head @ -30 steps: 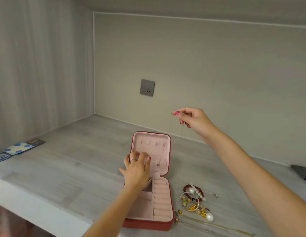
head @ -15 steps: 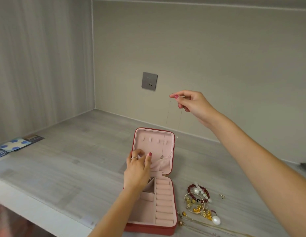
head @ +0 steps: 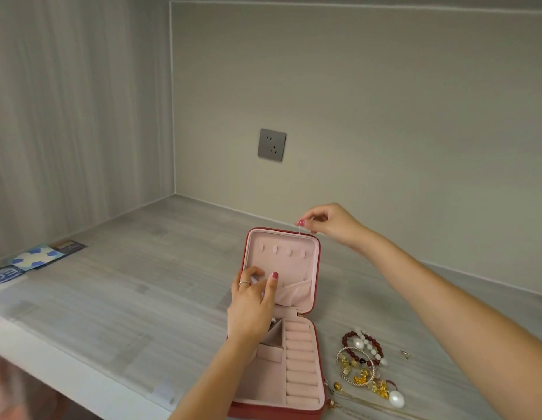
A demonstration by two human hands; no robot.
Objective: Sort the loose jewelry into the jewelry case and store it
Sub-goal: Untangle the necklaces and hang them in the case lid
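A red jewelry case (head: 319, 374) with pink lining stands open on the grey countertop, its lid (head: 282, 262) upright. My right hand (head: 330, 222) pinches a thin chain necklace (head: 299, 241) just above the lid's top right corner; the chain hangs down in front of the lid's hooks. My left hand (head: 251, 304), wearing a ring, holds the lid's elastic pocket (head: 294, 294) at its left side, fingers curled on it. Loose jewelry (head: 362, 365) lies right of the case: a red bead bracelet, pearls, gold pieces and a gold chain.
A grey wall socket (head: 271, 144) sits on the back wall. Blue printed cards (head: 36, 257) lie at the counter's far left. A small metal piece (head: 405, 354) rests right of the jewelry pile. The counter's front edge (head: 66, 371) runs along the lower left.
My right hand has lowered the chain from well above the case down to the lid's top edge. My left hand stays on the lid's pocket.
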